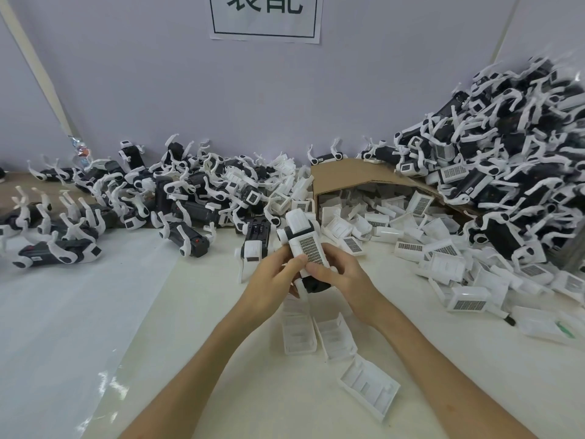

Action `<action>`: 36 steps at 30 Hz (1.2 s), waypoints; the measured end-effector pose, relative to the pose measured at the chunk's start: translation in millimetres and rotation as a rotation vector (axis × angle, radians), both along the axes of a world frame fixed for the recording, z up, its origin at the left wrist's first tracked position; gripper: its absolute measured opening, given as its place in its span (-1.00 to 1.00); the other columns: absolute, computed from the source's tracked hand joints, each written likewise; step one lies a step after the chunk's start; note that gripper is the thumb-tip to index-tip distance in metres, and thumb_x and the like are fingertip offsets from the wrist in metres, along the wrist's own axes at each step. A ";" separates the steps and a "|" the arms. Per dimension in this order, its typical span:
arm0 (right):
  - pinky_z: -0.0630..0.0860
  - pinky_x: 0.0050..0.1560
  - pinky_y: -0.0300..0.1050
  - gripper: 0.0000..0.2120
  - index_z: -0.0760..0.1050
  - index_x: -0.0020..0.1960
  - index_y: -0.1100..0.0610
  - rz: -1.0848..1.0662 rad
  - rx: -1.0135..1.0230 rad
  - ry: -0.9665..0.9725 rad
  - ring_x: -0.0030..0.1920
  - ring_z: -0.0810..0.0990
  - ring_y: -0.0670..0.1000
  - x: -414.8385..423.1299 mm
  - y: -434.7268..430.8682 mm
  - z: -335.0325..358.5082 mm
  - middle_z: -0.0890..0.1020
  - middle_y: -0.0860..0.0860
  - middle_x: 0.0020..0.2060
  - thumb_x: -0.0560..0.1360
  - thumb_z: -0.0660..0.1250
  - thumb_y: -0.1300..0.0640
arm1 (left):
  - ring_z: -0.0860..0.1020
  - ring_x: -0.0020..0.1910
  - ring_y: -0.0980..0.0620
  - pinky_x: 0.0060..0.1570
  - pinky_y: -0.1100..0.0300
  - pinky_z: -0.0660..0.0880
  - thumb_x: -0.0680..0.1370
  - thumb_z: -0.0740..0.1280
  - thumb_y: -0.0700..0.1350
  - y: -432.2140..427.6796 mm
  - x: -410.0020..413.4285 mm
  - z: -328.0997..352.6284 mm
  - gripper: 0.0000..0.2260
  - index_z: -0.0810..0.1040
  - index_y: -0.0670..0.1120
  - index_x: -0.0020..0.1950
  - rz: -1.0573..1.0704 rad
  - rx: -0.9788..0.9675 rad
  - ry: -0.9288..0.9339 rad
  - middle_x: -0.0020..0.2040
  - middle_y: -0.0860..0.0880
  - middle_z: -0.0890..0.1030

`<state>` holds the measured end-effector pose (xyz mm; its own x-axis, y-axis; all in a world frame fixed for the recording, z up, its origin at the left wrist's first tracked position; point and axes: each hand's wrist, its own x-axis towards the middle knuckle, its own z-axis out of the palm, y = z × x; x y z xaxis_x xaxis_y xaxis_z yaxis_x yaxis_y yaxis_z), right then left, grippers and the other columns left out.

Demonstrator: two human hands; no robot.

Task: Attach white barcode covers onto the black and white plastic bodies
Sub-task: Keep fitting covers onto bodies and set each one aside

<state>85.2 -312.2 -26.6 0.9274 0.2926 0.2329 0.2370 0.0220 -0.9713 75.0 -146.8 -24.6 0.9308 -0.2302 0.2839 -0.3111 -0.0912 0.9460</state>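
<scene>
Barcode cover (308, 248) on body (316, 285); left grip (272, 280), right grip (342, 277) clasp body, thumbs on cover; wall sign (266, 17) perhaps 装配.

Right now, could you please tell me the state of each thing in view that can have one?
left hand: grips the plastic body, thumb on the barcode cover
right hand: grips the same body, thumb on the cover
plastic body: lifted, held in both hands
barcode cover: on the body, barcode side up
cardboard box: on its side, open, covers spilling out
loose covers: lying nearby, hollow side up
</scene>
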 end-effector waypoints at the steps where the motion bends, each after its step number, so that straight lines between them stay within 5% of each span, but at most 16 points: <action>1: 0.57 -0.03 -0.25 -0.59 0.55 0.25 0.18 0.002 -0.009 0.003 0.03 0.69 -0.06 -0.4 0.2 0.6 0.72 0.04 0.01 0.46 0.42 0.05 | 0.66 -0.15 0.20 -0.30 0.23 0.59 0.70 0.16 -0.16 0.8 -0.4 0.3 -0.76 0.57 0.12 0.15 -0.006 -0.006 0.014 -0.03 0.18 0.70; 10: 0.58 -0.08 -0.25 -0.75 0.61 0.12 0.11 0.004 -0.082 -0.008 -0.06 0.70 -0.08 0.6 5.1 -6.7 0.73 -0.05 -0.11 0.46 0.51 0.23 | 0.57 -0.13 0.27 -0.14 0.39 0.47 0.53 0.11 -0.04 -1.1 -0.7 -5.8 -0.75 0.58 0.07 0.01 -0.009 0.111 -0.031 -0.14 0.28 0.65; 15: 0.56 -0.03 -0.23 -0.65 0.62 0.11 0.16 -0.028 -0.103 -0.055 -0.04 0.70 -0.06 0.2 5.6 -7.9 0.73 -0.04 -0.10 0.36 0.52 0.11 | 0.58 0.01 -0.10 0.08 -0.13 0.52 0.51 0.09 -0.05 -2.1 -0.7 -8.6 -0.68 0.58 -0.07 0.09 -0.008 0.113 -0.040 -0.02 -0.08 0.65; 17: 0.57 -0.01 -0.19 -0.62 0.62 0.12 0.18 -0.043 -0.105 -0.052 -0.02 0.70 -0.02 1.6 5.4 -9.7 0.73 0.01 -0.09 0.33 0.52 0.10 | 0.57 0.01 -0.12 0.09 -0.16 0.51 0.51 0.08 -0.07 -3.1 -1.5 -8.3 -0.68 0.58 -0.07 0.09 -0.008 0.116 -0.052 -0.02 -0.09 0.64; 20: 0.59 -0.01 -0.17 -0.65 0.63 0.09 0.16 -0.062 -0.094 -0.044 -0.04 0.71 0.01 2.3 6.1 -12.1 0.73 0.03 -0.10 0.33 0.53 0.11 | 0.56 0.02 -0.15 0.09 -0.13 0.52 0.52 0.08 -0.08 -3.4 -2.8 -7.4 -0.67 0.58 -0.11 0.11 -0.017 0.102 -0.045 0.00 -0.14 0.64; 25: 0.60 -0.01 -0.19 -0.73 0.62 0.13 0.14 -0.072 -0.047 -0.039 0.00 0.71 -0.01 2.3 8.2 -9.2 0.74 0.03 -0.04 0.45 0.53 0.20 | 0.61 0.03 0.07 -0.02 0.24 0.56 0.56 0.16 -0.02 -0.8 -3.4 -2.3 -0.70 0.60 -0.07 0.15 -0.030 -0.008 0.009 0.00 0.02 0.68; 32: 0.58 0.16 -0.13 -0.70 0.60 0.23 0.14 -0.045 -0.013 -0.084 0.14 0.67 0.01 -0.6 5.6 -2.1 0.72 0.04 0.09 0.49 0.44 0.18 | 0.59 0.11 -0.19 0.12 -0.01 0.57 0.64 0.30 -0.02 1.3 1.1 0.6 -0.82 0.65 0.02 0.18 0.003 -0.071 0.017 0.10 -0.22 0.62; 36: 0.56 0.05 -0.25 -0.73 0.58 0.23 0.17 -0.010 0.050 -0.043 0.11 0.68 -0.03 -1.5 5.9 0.2 0.73 0.00 0.04 0.58 0.35 0.08 | 0.63 0.09 0.01 0.02 0.20 0.57 0.67 0.26 -0.06 3.2 1.1 -0.1 -0.81 0.66 0.09 0.17 0.020 -0.074 0.031 0.03 0.03 0.69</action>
<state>83.7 -306.4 -26.3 0.9190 0.2708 0.2866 0.2789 0.0674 -0.9579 76.1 -143.6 -24.7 0.9437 -0.1906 0.2703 -0.2803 -0.0269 0.9595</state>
